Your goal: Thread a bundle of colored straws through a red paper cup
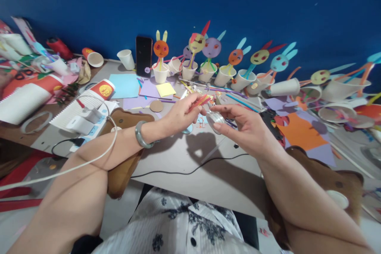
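Note:
Over the middle of the table, my left hand (186,113) is closed on thin red and yellow craft strips (201,102). My right hand (244,125) holds a shiny, pale round thing that looks like a roll of clear tape (216,119), pinched between thumb and fingers. Both hands' fingertips nearly meet, so whether the tape touches the strips is hard to tell. Under them lies a small light blue paper disc (188,129), partly covered by my left hand. To the left of the hands is a round brown cardboard disc (156,106).
Rabbit-faced paper figures, such as an orange one (161,49), stand in white cups along the blue wall. A phone (144,56) leans there. A white cable (114,137) crosses my left forearm near a power strip (89,131). Orange paper (302,129) lies right.

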The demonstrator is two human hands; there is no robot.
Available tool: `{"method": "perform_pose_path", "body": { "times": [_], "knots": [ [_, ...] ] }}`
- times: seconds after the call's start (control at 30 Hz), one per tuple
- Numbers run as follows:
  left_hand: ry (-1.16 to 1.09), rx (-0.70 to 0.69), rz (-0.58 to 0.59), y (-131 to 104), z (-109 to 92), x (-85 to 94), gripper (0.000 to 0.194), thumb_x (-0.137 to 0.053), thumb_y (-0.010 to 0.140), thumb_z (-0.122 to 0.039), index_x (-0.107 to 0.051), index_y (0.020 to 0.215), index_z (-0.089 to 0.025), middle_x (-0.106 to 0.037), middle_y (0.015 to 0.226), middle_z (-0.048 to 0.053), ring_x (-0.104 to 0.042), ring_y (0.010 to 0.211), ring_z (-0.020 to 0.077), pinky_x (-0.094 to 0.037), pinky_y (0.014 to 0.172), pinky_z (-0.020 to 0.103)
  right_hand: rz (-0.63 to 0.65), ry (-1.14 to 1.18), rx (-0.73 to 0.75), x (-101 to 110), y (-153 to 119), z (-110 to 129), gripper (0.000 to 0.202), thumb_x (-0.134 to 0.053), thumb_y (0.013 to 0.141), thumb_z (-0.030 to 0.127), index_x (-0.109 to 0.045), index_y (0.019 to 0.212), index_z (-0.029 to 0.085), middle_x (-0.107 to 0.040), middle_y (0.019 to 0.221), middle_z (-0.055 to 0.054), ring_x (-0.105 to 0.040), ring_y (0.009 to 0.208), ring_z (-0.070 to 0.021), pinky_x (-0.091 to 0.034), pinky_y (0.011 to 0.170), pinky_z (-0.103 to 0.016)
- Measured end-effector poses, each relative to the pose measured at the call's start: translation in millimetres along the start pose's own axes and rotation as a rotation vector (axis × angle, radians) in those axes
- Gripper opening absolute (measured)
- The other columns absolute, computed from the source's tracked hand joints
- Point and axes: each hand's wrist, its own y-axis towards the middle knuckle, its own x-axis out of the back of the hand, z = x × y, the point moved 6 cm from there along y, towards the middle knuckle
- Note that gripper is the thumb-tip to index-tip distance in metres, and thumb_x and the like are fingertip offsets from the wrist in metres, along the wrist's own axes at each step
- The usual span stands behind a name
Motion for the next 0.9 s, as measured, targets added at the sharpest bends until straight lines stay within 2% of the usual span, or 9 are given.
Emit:
{"method": "perform_pose_path", "body": {
  "times": [0.1,0.27,0.37,0.5,0.7,0.9],
  "knots": [
    [-0.113,0.049,0.046,1.4,2.3,-3.0,0.027,-0.059,0.100,-0.042,-0.053,0.103,-0.016,-0.070,0.096,0.006,-0.058,0.061,0.0055,-0.046,0.055,0.019,0.007,0.002,0.001,0.2,0.9,2.2,0.042,-0.077,0.085,0.051,-0.077,0.120,0.028,-0.080,0.113,-0.005,-0.074,0.103,-0.0283,-0.060,0.093,-0.044],
    [-0.289,0.103,0.087,4.5,6.2,-6.5,0.031,-0.067,0.095,-0.044,-0.052,0.102,-0.017,-0.068,0.098,0.004,-0.060,0.060,0.0052,-0.045,0.052,0.020,0.023,0.014,-0.003,4.2,2.7,7.3,0.038,-0.074,0.087,0.049,-0.077,0.119,0.027,-0.080,0.113,-0.005,-0.075,0.105,-0.0289,-0.059,0.095,-0.043],
    [-0.296,0.114,0.074,4.9,6.8,-5.5,0.032,-0.070,0.093,-0.043,-0.053,0.103,-0.017,-0.068,0.095,0.002,-0.060,0.061,0.0054,-0.045,0.053,0.020,0.019,-0.012,0.002,6.9,3.7,7.3,0.038,-0.074,0.087,0.048,-0.078,0.118,0.027,-0.080,0.108,-0.005,-0.075,0.100,-0.0281,-0.060,0.092,-0.043],
    [-0.305,0.146,0.063,3.8,4.6,-4.8,0.025,-0.069,0.094,-0.037,-0.053,0.099,-0.018,-0.064,0.084,-0.002,-0.052,0.055,0.0040,-0.040,0.049,0.019,0.009,-0.050,0.012,7.9,4.2,5.1,0.035,-0.073,0.087,0.046,-0.077,0.116,0.028,-0.080,0.102,-0.003,-0.072,0.091,-0.0255,-0.059,0.085,-0.042],
    [-0.366,0.188,0.043,2.5,-2.4,-5.2,0.015,-0.062,0.096,-0.028,-0.051,0.097,-0.018,-0.059,0.079,-0.004,-0.046,0.052,0.0033,-0.035,0.046,0.018,0.003,-0.068,0.019,5.7,3.7,4.0,0.034,-0.072,0.087,0.042,-0.077,0.116,0.027,-0.079,0.103,-0.004,-0.072,0.093,-0.0256,-0.058,0.087,-0.042],
    [-0.360,0.148,0.021,2.3,-5.9,-3.1,0.024,-0.062,0.100,-0.038,-0.051,0.090,-0.019,-0.056,0.075,-0.005,-0.041,0.049,0.0030,-0.032,0.045,0.020,-0.001,-0.092,0.022,3.1,6.5,-2.8,0.035,-0.074,0.085,0.043,-0.077,0.115,0.026,-0.079,0.101,-0.004,-0.073,0.094,-0.0260,-0.059,0.084,-0.040]
  ]
}}
